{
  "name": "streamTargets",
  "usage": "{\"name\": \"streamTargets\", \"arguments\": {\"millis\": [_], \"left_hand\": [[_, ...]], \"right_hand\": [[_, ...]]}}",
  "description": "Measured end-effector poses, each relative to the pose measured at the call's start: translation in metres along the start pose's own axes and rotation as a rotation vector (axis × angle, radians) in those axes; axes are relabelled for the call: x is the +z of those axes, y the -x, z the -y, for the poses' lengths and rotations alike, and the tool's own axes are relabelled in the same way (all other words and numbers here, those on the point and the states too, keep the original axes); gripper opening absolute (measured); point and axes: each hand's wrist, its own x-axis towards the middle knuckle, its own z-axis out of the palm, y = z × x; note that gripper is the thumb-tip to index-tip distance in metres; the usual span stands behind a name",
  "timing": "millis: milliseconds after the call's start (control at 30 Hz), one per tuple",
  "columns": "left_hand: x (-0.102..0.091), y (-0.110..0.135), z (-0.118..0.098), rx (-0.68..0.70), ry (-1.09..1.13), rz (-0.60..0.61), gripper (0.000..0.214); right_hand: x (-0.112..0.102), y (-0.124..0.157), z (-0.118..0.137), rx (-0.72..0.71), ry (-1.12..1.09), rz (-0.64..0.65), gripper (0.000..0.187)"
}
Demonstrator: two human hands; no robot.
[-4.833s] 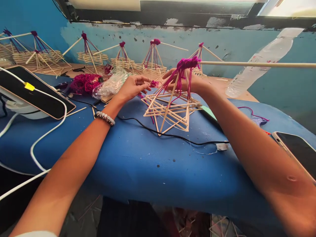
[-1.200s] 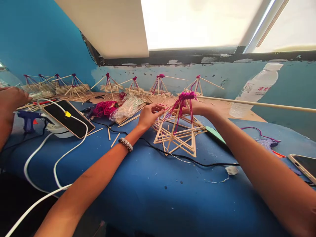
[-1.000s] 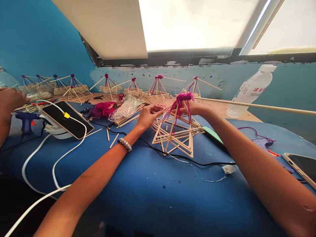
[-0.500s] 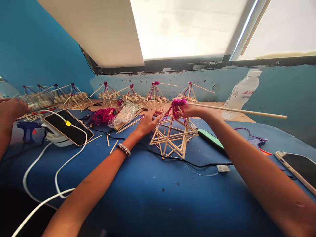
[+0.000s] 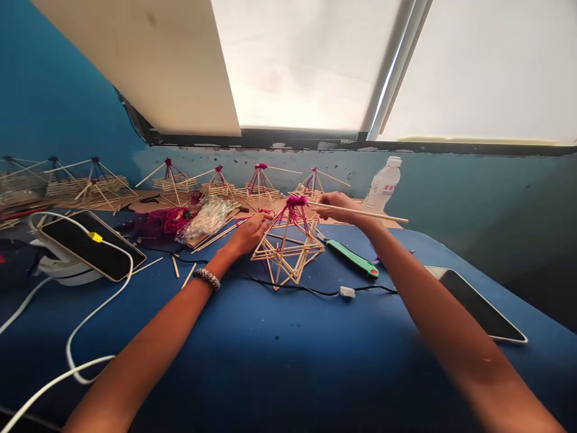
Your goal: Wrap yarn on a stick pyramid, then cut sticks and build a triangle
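A pyramid frame of thin wooden sticks (image 5: 287, 249) stands on the blue table (image 5: 270, 355), its top bound with magenta yarn (image 5: 296, 201). My right hand (image 5: 336, 207) is closed on a long wooden stick (image 5: 374, 213) that runs out from the yarn-bound top to the right. My left hand (image 5: 247, 233) is at the frame's left side, fingers pinched on a strand of magenta yarn. A bead bracelet (image 5: 207, 278) is on my left wrist.
Several finished stick frames (image 5: 216, 183) line the wall. A yarn pile (image 5: 160, 221), plastic bag (image 5: 208, 216), green cutter (image 5: 351, 258), black cable (image 5: 315, 290), water bottle (image 5: 382, 186), charging phone (image 5: 90, 245) and a second phone (image 5: 478, 304) surround the frame.
The camera has tilted up and pulled back, so the window fills more of the view. My hands stay on the frame; the other person's hand at far left is out of view.
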Motion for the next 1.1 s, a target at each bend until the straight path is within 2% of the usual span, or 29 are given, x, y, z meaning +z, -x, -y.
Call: {"name": "streamTargets", "arguments": {"millis": [100,333,500,567,633,700,833,1000,1100], "left_hand": [[0.002,-0.001,0.003,0.009,0.001,-0.014,0.042],[0.001,0.000,0.004,0.010,0.003,-0.017,0.039],[-0.001,0.000,0.002,0.004,-0.014,-0.002,0.039],[-0.002,0.000,0.001,0.010,-0.022,-0.001,0.038],[-0.002,0.000,-0.001,0.009,-0.026,-0.006,0.038],[-0.003,0.000,-0.001,-0.002,-0.028,-0.012,0.039],[-0.004,0.000,-0.002,-0.016,-0.032,-0.025,0.041],[-0.004,0.000,-0.001,0.000,-0.059,-0.050,0.038],[-0.003,0.000,0.000,0.027,-0.064,-0.050,0.038]], "right_hand": [[0.002,0.011,-0.005,0.054,0.048,-0.056,0.014],[0.013,0.028,-0.015,0.200,0.019,-0.303,0.010],[0.010,0.038,-0.022,0.268,0.065,-0.432,0.016],[0.008,0.042,-0.023,0.266,0.052,-0.442,0.014],[0.008,0.048,-0.022,0.212,-0.015,-0.381,0.011],[0.008,0.055,-0.019,0.130,-0.171,-0.278,0.007],[0.012,0.068,-0.009,0.027,-0.462,-0.093,0.020],[0.015,0.077,-0.002,-0.042,-0.518,0.139,0.022],[0.015,0.079,-0.003,-0.065,-0.522,0.152,0.029]]}}
